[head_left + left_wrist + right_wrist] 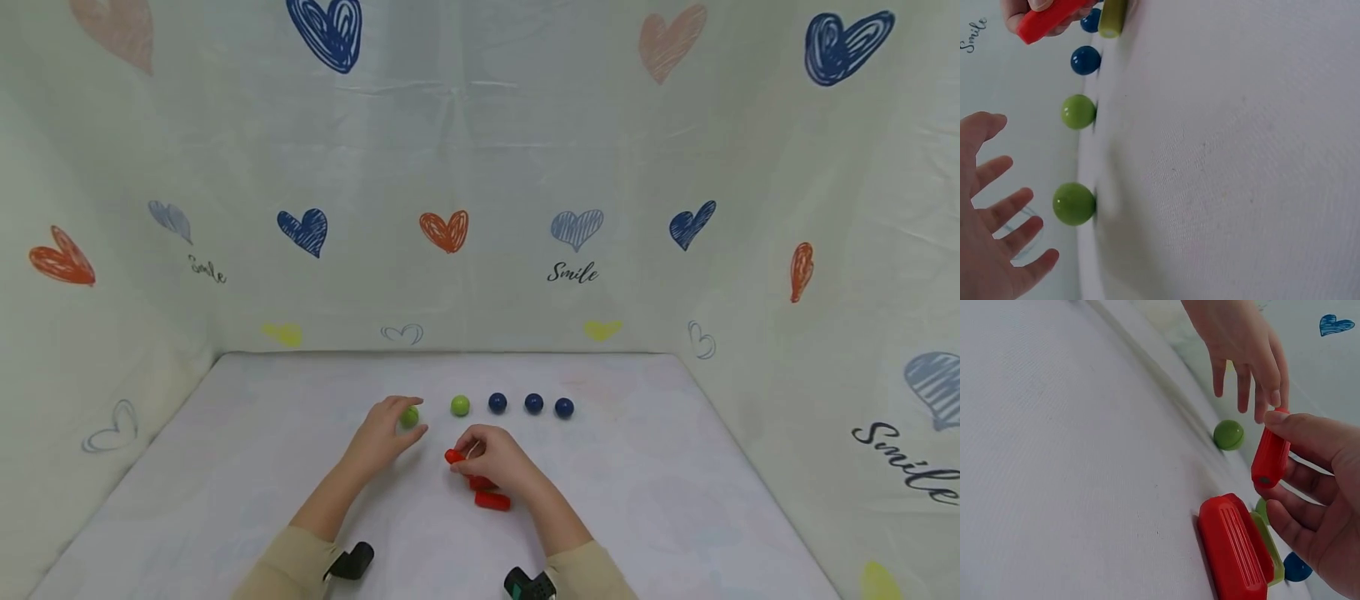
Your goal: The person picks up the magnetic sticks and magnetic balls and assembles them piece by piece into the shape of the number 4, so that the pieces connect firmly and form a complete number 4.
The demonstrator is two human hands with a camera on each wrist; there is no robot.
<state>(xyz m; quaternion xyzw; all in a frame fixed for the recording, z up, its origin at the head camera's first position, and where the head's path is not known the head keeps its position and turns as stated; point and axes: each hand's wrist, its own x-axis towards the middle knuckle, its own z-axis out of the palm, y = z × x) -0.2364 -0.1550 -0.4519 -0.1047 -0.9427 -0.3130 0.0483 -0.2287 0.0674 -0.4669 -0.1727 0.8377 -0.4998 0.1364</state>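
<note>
My right hand [498, 456] pinches a short ribbed red stick [1270, 453] between thumb and fingers, above the table. A small greenish spot shows on its end in the right wrist view. My left hand [380, 435] reaches around a green ball [408, 417] with fingers spread; in the left wrist view a gap separates fingers and ball. Two more red sticks lie below the right hand, the nearer red stick [492, 501] in plain sight. A green stick [1270, 547] lies beside them in the right wrist view; the right hand hides it from the head view.
A second green ball [461, 406] and three dark blue balls, the middle blue ball [533, 403] among them, form a row behind the hands. The white table [675, 500] meets a cloth backdrop [510, 175] printed with hearts at the back and sides.
</note>
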